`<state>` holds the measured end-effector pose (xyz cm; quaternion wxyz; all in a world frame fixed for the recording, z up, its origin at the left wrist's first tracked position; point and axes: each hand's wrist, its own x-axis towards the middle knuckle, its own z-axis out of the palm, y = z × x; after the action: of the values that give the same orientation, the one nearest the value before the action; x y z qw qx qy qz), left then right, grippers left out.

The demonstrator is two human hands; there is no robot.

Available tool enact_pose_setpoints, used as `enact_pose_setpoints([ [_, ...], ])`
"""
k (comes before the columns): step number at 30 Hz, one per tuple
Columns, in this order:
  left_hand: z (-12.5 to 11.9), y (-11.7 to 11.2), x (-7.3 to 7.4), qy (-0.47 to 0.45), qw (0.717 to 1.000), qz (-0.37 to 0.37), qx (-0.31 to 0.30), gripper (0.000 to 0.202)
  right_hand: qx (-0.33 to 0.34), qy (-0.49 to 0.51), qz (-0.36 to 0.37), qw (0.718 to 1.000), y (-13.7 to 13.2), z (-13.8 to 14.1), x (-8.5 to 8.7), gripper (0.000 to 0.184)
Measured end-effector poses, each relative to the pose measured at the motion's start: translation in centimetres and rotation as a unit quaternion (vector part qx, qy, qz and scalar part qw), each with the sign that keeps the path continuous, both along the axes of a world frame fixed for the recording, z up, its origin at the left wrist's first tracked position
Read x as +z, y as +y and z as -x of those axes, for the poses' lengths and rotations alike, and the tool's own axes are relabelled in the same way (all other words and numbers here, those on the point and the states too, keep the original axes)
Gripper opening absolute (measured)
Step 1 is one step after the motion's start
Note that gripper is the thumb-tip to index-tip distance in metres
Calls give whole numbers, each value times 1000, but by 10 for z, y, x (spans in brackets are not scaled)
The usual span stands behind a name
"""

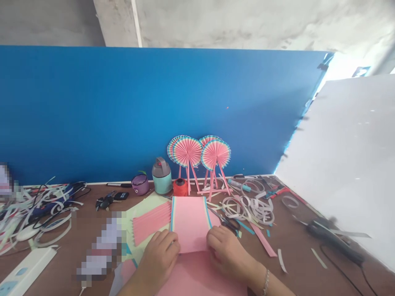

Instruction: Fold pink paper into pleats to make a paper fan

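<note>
A brown worktop (296,255) meets a flat blue partition (154,102). Blue-edged rectangular pink paper (189,224) points lengthwise toward it, near corners pinched by both curled hands (226,248).

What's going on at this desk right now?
A person has the left grip and right grip at opposite edges of a blue-edged pink paper, near its closer corners. A plain pink sheet shows on the nearer side. Pleated pink paper lies to the left, and round pink fans stand beyond, before a blue partition.
</note>
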<state>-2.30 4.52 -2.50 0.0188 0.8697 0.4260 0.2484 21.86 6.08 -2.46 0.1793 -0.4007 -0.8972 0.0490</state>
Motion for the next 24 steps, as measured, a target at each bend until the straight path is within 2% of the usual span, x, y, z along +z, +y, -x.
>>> enact_pose_setpoints([
  [4, -1, -1, -1, 11, 995, 94, 2, 34, 9, -5, 46, 999, 1, -3, -3, 25],
  [7, -3, -1, 2, 13, 991, 130, -2, 31, -18, -5, 76, 997, 4, -5, -5, 23],
  [12, -2, 1, 1, 26, 993, 111, -11, 15, -43, 3, 81, 996, 7, -4, -5, 24],
  [17, 0, 7, -9, 43, 998, 35, 14, 23, -42, 45, 96, 993, 7, -4, -5, 27],
  [20, -1, 7, -7, 26, 998, 54, 26, 23, -34, 74, 116, 990, 7, -7, -2, 25],
  [24, 0, 4, 4, 0, 992, 123, 36, 11, -28, 94, 138, 986, 7, -10, 5, 18],
])
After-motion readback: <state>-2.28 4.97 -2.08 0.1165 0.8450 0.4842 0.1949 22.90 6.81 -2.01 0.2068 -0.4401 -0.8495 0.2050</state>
